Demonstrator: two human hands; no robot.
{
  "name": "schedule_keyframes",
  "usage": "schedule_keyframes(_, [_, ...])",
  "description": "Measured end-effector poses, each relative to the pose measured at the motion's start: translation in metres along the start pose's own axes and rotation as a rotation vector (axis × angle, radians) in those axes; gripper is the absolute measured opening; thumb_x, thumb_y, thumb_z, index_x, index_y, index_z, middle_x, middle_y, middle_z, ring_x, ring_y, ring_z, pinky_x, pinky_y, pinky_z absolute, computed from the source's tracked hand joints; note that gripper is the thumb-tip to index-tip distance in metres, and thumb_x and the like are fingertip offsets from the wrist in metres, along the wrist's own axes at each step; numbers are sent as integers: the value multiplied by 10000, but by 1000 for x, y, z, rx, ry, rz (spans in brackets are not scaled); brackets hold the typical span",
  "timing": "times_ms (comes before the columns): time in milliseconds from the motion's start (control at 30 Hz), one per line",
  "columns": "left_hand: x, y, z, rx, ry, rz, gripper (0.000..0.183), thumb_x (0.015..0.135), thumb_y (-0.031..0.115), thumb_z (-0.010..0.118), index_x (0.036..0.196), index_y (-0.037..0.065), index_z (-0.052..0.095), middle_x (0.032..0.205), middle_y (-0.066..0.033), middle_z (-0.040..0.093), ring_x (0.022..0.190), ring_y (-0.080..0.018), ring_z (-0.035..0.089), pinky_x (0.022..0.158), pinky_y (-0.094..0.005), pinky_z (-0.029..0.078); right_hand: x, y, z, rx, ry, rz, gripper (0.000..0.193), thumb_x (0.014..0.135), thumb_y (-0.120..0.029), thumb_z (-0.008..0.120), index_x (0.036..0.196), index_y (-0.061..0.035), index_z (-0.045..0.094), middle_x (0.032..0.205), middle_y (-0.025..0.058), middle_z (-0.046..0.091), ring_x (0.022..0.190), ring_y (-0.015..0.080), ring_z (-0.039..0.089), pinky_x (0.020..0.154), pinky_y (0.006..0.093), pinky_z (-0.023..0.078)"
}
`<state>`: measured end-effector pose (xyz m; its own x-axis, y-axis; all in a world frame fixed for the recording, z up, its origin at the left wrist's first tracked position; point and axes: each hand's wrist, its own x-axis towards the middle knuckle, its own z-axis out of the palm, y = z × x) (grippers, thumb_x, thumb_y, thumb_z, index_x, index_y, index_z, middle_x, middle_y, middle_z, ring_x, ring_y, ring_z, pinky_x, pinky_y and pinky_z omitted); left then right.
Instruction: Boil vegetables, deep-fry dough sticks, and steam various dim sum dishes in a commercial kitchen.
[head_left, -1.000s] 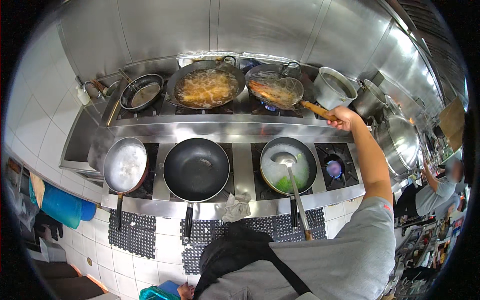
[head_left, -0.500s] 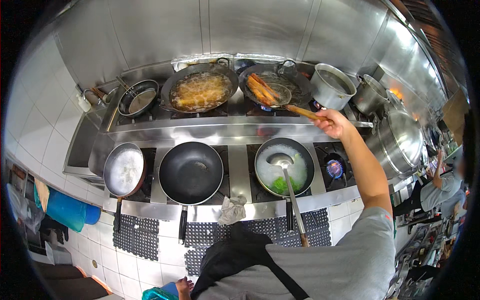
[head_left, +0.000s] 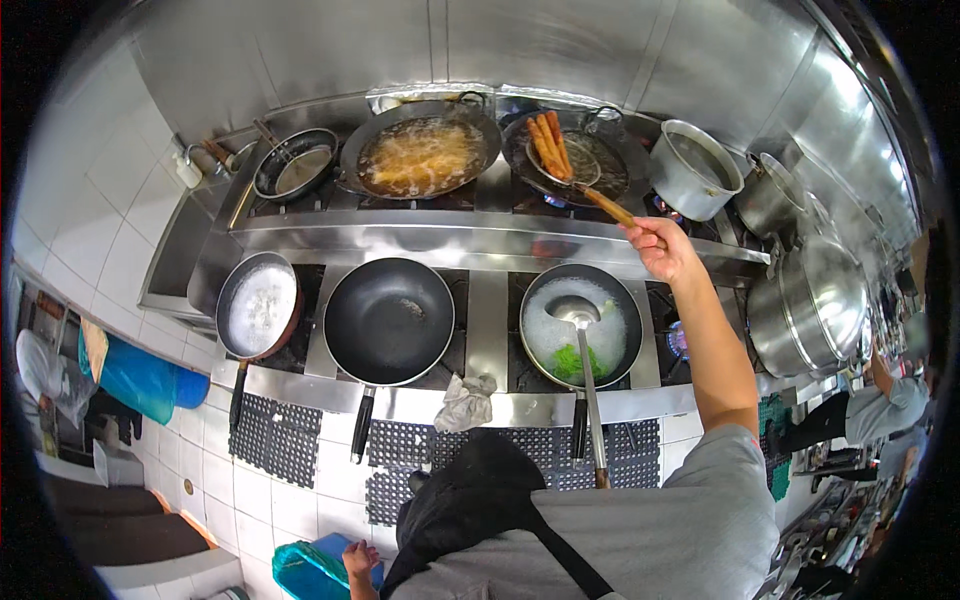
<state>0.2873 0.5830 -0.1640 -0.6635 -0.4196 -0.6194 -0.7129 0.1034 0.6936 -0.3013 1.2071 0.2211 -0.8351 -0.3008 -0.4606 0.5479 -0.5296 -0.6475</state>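
My right hand (head_left: 661, 247) is closed round the wooden handle (head_left: 607, 207) of a round strainer. Its scoop (head_left: 586, 170) carries several long golden-brown fried pieces (head_left: 551, 146) and is over the back right wok of oil (head_left: 618, 182). In the back left wok, more long golden pieces (head_left: 425, 160) bubble in oil (head_left: 452, 183). Down by my side, my left hand (head_left: 361, 560) hangs with its fingers loosely apart, holding nothing, near a blue bin (head_left: 300, 568). A ladle (head_left: 574, 310) leans in the front right pan, in cloudy liquid with green leaves (head_left: 573, 363).
A dark pan (head_left: 388, 318) and a pan of whitish liquid (head_left: 260, 308) stand on the front burners. A crumpled cloth (head_left: 466, 402) lies on the stove's front edge. Large metal pots (head_left: 697, 172) stand at the right. Another person (head_left: 868, 415) works at far right.
My right hand and the strainer have shifted slightly left, and the fried pieces now stand more upright in the scoop. My left hand has come a little higher into view beside the bin.
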Motion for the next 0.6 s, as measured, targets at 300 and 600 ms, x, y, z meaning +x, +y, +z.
schedule_keyframes(300, [-152,-18,-79,-339,720,349,372,953,394,568,750,83,576,640,-29,578,516,-112,507,446,-260,354,33,0,14,-192,141,-199,244,978,-110,502,1113,93,525,632,-30,453,441,24,366,341,171,287])
schedule_keyframes(600, [-320,0,-157,-1695,1379,408,558,968,301,554,1344,-24,300,1138,-245,556,924,-375,635,793,-440,560,203,60,91,-1420,-852,-816,477,940,-101,483,1397,22,421,1423,164,485,1286,255,491,1099,414,358])
